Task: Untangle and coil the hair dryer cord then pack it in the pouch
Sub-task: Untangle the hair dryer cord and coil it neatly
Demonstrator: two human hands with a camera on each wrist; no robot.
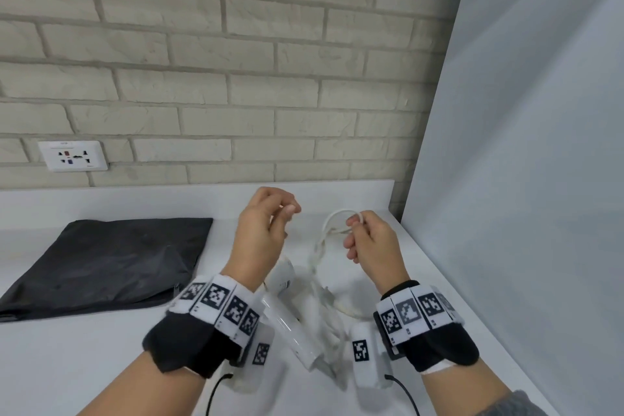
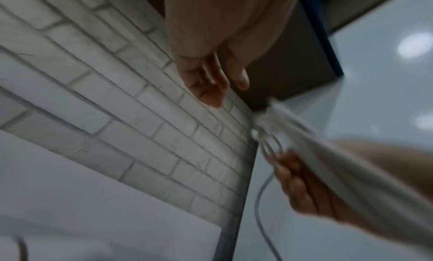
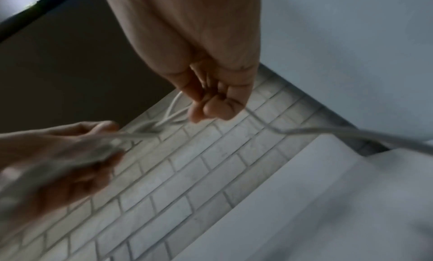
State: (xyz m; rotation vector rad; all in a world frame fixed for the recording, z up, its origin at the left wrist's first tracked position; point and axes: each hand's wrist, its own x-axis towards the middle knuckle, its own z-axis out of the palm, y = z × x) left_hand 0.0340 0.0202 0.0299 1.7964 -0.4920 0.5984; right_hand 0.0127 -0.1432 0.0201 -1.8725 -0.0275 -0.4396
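A white hair dryer [image 1: 287,321] lies on the white counter [image 1: 101,365] between my forearms. Its white cord [image 1: 332,216] rises from it in a tangled loop. My right hand [image 1: 354,223] pinches that loop above the counter; in the right wrist view the cord [image 3: 328,133] trails away from my right hand [image 3: 211,107]. My left hand [image 1: 287,213] is raised just to the left with its fingers curled, and a blurred strand of cord runs to it. The black pouch [image 1: 101,263] lies flat at the left, apart from both hands.
A brick wall with a socket plate [image 1: 72,155] backs the counter. A grey panel [image 1: 523,145] closes off the right side along the counter's edge. Black cables hang from the wrist cameras near the front.
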